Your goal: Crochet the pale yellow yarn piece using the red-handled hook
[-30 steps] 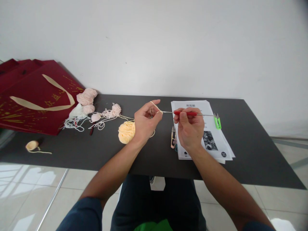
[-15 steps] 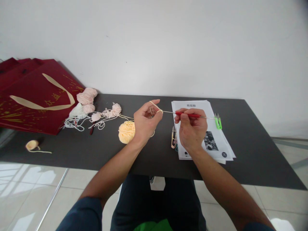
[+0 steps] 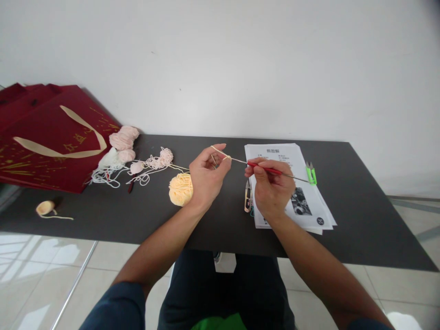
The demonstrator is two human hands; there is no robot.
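A crochet hook (image 3: 264,168) with a red grip and thin metal ends lies in my right hand (image 3: 274,189), its fingers closed around the grip. The hook's left tip reaches the cream yarn (image 3: 220,151) at my left hand (image 3: 208,176). That yarn runs over the raised left forefinger, and my left thumb pinches it close to the hook tip. Any stitches there are too small to make out. Beside my left wrist sits a pale yellow ball of yarn (image 3: 181,189), partly behind the wrist.
Printed sheets (image 3: 309,215) lie under my right hand, with green thread snips (image 3: 311,173) on their right edge and pale snips (image 3: 248,197) at their left. Pink yarn (image 3: 123,137), tangled white yarn (image 3: 106,172) and dark red bags (image 3: 51,137) are at left. A small cream crocheted piece (image 3: 46,207) lies near the front edge.
My right hand has shifted slightly left, and the crochet hook now tilts more, its right end lower. My left hand has moved a little left, still holding the yarn.
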